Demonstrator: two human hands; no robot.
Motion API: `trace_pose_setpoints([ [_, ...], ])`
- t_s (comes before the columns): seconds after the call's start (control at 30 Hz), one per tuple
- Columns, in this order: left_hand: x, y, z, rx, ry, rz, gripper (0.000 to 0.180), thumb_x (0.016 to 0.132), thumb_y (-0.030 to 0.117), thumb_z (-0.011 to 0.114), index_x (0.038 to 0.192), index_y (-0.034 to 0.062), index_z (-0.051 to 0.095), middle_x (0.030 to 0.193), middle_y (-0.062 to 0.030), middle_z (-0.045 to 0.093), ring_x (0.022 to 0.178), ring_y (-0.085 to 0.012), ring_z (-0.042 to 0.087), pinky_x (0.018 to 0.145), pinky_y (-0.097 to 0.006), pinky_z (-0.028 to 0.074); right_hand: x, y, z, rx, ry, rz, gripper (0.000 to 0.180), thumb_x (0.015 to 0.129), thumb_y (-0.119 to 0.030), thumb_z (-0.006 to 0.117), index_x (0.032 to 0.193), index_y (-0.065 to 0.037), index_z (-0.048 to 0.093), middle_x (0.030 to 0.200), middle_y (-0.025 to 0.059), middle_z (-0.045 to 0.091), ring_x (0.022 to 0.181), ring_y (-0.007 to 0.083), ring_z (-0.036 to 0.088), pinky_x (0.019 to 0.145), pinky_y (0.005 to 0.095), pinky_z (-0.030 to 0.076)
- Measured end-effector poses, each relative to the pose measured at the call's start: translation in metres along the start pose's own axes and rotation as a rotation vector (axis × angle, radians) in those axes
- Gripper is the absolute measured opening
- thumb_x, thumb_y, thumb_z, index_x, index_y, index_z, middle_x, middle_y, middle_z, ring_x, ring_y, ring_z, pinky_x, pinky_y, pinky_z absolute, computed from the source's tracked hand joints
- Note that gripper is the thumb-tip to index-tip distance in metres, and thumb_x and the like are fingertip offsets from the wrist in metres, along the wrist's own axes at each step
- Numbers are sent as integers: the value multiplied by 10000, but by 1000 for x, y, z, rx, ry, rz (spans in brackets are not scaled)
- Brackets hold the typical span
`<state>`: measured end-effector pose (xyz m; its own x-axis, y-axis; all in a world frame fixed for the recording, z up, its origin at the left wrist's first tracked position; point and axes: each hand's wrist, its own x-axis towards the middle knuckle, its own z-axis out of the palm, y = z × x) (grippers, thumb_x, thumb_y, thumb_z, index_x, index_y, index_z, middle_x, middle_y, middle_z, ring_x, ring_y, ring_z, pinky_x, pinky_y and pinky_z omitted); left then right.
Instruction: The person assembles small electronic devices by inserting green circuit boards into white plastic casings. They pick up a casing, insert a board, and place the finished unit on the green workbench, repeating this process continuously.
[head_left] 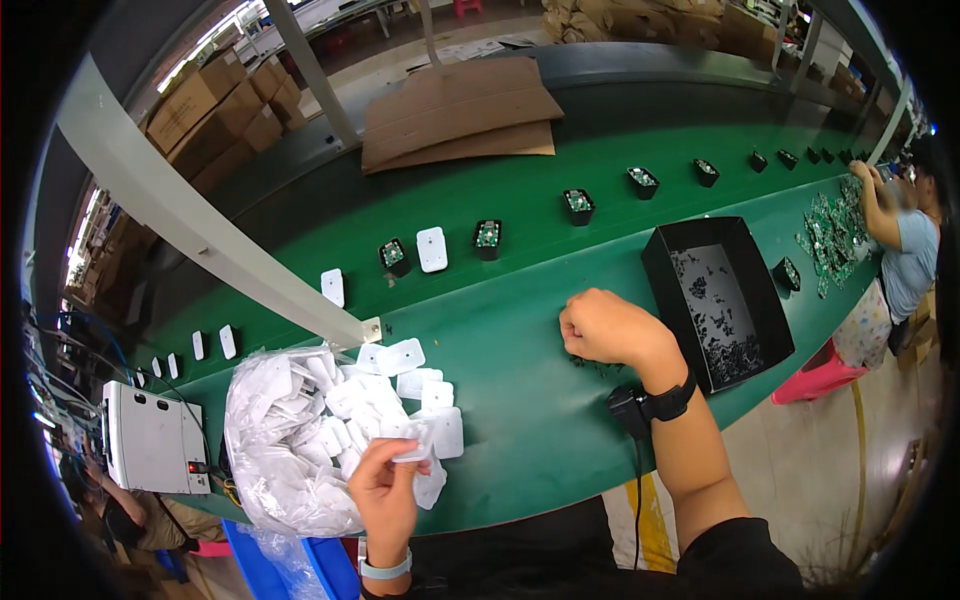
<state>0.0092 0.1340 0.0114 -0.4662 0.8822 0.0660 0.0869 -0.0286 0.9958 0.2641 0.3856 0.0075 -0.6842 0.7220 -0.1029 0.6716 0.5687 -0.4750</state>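
Observation:
My left hand [387,492] pinches a white plastic cover [418,438] between thumb and fingers, over the near side of a heap of similar white covers [375,395]. Many of these covers spill from a clear plastic bag [250,440] at the left of the green bench. My right hand [618,328] is closed above the bench, left of a black box [660,285] with small black parts scattered inside. Under its wrist lies a small pile of tiny black parts [597,363]. The right fingertips are curled out of sight, so whatever they hold is hidden.
Beyond the bench runs a green belt [530,215] carrying black housings with circuit boards [578,205] and white covers [432,250]. A slanted post [200,215] stands at left. A co-worker [905,225] sits at far right by piled boards [832,235]. A cable hangs below my right wrist.

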Motion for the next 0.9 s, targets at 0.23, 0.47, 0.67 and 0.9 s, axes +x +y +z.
trace_pose_setpoints([
  [0.23, -9, 8, 13, -155, -177, -121, 346, 878, -146, 585, 1203, -29, 595, 1142, -118, 626, 1016, -205, 676, 890, -307, 536, -4, -34, -23, 520, -8, -312, 112, 822, -107, 733, 833, 2, 706, 805, 81, 664, 714, 177, 632, 662, 307, 520],
  [0.47, -10, -1, 45, -146, -133, -28, 295, 923, -131, 614, 1193, -48, 532, 1158, -150, 620, 953, -229, 715, 814, -338, 623, -6, -83, 16, 732, 30, -581, 98, 859, -74, 728, 883, 0, 669, 844, 70, 643, 742, 202, 632, 685, 320, 530],
  [0.67, -2, 6, 65, -220, 5, -31, 437, 916, -106, 659, 1315, -48, 489, 1125, -149, 685, 972, -208, 726, 813, -313, 611, -5, -92, 34, 497, 265, -690, 118, 846, -75, 733, 864, -16, 632, 824, 79, 594, 773, 255, 605, 664, 373, 513],
  [0.9, 0, -1, 69, -152, 16, -43, 433, 918, -99, 667, 1332, -88, 542, 1150, -153, 688, 969, -194, 719, 829, -307, 608, -3, -93, 38, 280, 406, -774, 130, 824, -71, 738, 854, -29, 619, 828, 63, 546, 784, 246, 570, 659, 366, 507],
])
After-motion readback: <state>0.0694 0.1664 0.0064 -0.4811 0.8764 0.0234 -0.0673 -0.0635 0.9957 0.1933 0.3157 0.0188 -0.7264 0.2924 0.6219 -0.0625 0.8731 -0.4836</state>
